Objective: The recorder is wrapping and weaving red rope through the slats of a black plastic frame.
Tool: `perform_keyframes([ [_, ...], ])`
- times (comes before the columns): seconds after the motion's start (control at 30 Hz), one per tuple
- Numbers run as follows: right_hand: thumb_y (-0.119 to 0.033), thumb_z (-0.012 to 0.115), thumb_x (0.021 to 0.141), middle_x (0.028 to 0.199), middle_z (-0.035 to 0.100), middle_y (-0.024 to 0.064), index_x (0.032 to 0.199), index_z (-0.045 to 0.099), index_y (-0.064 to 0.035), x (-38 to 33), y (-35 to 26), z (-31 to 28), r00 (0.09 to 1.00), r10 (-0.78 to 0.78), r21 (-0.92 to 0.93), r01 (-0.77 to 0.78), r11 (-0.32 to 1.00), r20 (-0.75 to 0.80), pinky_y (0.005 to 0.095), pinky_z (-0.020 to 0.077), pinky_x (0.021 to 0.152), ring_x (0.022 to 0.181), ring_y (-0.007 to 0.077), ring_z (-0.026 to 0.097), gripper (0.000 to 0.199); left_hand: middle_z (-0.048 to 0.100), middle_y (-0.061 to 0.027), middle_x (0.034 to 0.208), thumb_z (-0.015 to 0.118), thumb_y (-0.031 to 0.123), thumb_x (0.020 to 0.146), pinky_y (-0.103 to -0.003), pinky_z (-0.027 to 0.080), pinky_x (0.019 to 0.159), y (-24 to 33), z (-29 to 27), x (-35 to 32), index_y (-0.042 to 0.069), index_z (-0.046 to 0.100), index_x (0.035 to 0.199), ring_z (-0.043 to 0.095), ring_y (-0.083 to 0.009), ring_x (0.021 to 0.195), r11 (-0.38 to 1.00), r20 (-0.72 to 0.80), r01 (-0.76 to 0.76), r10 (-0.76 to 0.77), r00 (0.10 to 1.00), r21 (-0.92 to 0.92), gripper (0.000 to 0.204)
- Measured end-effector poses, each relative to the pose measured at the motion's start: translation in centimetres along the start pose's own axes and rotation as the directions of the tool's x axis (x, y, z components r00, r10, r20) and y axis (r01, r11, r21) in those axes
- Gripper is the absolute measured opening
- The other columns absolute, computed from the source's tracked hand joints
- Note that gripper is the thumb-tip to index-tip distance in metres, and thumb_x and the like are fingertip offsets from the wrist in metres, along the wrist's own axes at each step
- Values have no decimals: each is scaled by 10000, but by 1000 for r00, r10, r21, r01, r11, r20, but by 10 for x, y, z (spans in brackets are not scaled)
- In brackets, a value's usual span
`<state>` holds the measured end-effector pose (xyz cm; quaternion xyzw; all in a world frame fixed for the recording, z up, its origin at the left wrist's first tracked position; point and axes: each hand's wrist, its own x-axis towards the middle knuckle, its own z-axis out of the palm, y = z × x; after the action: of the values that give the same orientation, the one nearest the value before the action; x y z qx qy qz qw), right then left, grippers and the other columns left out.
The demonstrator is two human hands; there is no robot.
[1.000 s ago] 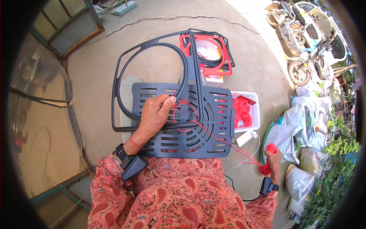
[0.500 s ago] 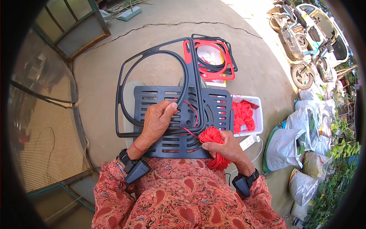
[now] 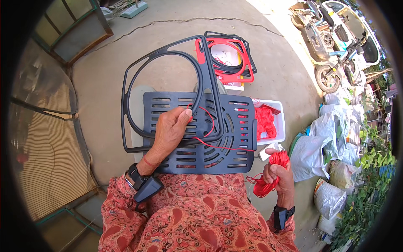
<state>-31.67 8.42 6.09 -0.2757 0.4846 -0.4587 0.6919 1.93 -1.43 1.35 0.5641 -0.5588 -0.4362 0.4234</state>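
My left hand is closed round the ring of a black plastic frame, pinching the end of a red cord against it. The frame has a round opening and a red patch on its upper right; it tilts over a dark slatted plastic board across my lap. In my right hand is a bundle of red cord, gripped off the board's right side. A single red strand loops from the frame and runs over the board towards the bundle.
Right of the board stands a white bin of red cord bundles, with a white power strip near it. Beyond, red and black frames lie on another container. White sacks and parked two-wheelers line the right side.
My right hand has moved right with the red cord bundle, away from the frame, drawing the strand out longer across the board. My left hand keeps its hold on the frame.
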Motion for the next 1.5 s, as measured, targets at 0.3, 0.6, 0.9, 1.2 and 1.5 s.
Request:
perform_keyframes([
  [0.3,-54,749,812,731,602,-4,1145,600,23,54,13,101,885,338,-513,-139,847,319,234,444,559,592,65,559,372,518,-60,594,572,256,990,-318,406,551,0,-4,-3,-23,630,824,474,-125,572,1000,-23,18,-18,1000,-17,330],
  [0.6,-108,699,761,479,429,50,678,488,-31,-10,1,-28,982,106,33,-112,993,155,308,339,372,401,182,456,239,534,-45,603,581,251,986,-315,406,548,-5,-4,1,-15,640,889,485,-116,570,998,-46,38,-40,998,-46,289],
  [0.9,-107,621,856,515,452,20,753,506,-59,-12,22,-77,958,91,124,-59,991,-273,295,391,381,402,156,467,161,582,-40,645,628,253,964,-290,423,571,-9,7,-1,17,668,998,518,-102,600,995,-45,38,-42,998,-96,242],
  [1.2,-41,666,840,610,496,3,1367,491,69,35,-30,49,999,7,-67,-5,998,32,266,415,441,464,88,473,566,501,58,660,578,231,1014,-210,353,495,-5,13,-13,5,654,929,428,-27,574,998,-12,28,-29,1000,-64,252],
  [1.5,-141,739,864,606,578,-14,827,648,-23,51,5,85,992,52,-431,2,902,114,229,405,509,528,59,520,154,483,62,656,618,211,993,-211,353,521,-4,10,-15,-1,653,933,433,-26,598,963,167,120,-81,983,-239,223],
])
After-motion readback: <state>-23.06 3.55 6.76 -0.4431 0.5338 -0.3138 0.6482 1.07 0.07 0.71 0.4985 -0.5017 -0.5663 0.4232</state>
